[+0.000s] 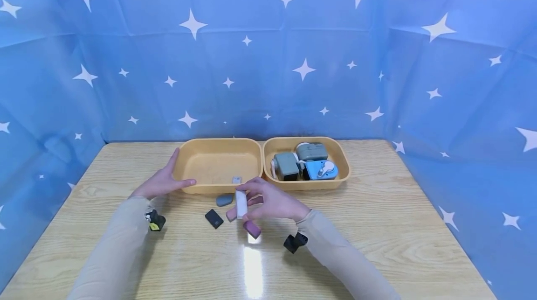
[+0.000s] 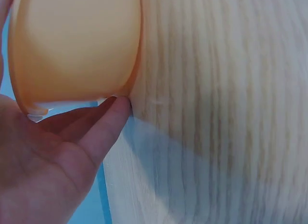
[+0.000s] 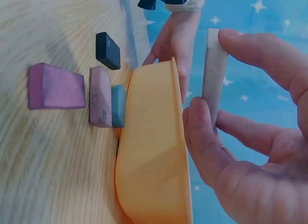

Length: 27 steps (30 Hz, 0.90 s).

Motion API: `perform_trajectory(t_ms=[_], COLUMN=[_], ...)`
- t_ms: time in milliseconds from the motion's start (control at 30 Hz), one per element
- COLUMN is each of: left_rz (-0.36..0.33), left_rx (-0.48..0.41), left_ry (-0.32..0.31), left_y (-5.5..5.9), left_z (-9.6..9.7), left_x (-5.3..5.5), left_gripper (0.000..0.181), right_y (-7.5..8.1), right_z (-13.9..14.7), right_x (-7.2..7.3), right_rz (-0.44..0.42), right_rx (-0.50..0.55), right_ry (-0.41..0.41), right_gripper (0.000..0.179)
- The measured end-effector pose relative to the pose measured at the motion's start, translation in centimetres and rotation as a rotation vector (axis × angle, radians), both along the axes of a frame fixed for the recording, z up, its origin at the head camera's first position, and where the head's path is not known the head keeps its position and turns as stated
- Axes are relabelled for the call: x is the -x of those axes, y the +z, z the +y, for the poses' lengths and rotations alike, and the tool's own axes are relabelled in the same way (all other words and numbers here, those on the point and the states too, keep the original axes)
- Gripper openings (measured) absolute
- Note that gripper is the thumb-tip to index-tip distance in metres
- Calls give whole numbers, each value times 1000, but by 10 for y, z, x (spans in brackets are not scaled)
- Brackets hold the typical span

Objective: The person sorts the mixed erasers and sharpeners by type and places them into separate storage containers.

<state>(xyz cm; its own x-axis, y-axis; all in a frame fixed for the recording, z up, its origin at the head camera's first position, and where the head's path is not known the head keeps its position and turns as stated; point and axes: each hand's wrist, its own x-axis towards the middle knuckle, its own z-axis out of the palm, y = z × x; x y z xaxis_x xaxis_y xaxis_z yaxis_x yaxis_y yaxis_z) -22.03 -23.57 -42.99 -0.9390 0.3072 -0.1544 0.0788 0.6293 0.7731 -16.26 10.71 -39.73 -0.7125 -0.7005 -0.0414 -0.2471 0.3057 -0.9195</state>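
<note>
In the head view my right hand (image 1: 274, 199) pinches a white eraser (image 1: 241, 204) upright just in front of the left tan tray (image 1: 218, 189). The right wrist view shows this block (image 3: 214, 79) between thumb and fingertips. My left hand (image 1: 164, 182) rests against the tray's left end, thumb along the near side and fingers extended along the left wall. A small pale block (image 1: 236, 179) lies inside that tray. On the table below are a purple eraser (image 1: 252, 229), a pink eraser (image 3: 100, 98), a blue-grey eraser (image 1: 224, 200) and a black eraser (image 1: 214, 219).
A second tan tray (image 1: 341, 176) adjoins on the right, holding grey-green boxy items (image 1: 287, 165) and a bright blue item (image 1: 314, 170) with white parts. Both trays stand near the far edge of the wooden table (image 1: 398, 225). A blue star-patterned curtain (image 1: 251, 66) surrounds it.
</note>
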Motion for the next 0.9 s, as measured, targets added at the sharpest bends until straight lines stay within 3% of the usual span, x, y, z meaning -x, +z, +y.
perform_trajectory(t_ms=[300,633,900], left_rz=[5,38,13], left_rx=[16,6,24], left_ry=[20,2,17], left_y=[5,-5,-4], left_z=[4,4,5], left_x=[0,0,0], left_gripper=[121,122,122], right_y=[-2,3,11], right_z=[2,3,0], right_x=[0,2,10], right_rz=[-4,-3,24], right_rx=[-15,5,-17], right_ry=[-11,-3,-8], right_gripper=[67,68,67])
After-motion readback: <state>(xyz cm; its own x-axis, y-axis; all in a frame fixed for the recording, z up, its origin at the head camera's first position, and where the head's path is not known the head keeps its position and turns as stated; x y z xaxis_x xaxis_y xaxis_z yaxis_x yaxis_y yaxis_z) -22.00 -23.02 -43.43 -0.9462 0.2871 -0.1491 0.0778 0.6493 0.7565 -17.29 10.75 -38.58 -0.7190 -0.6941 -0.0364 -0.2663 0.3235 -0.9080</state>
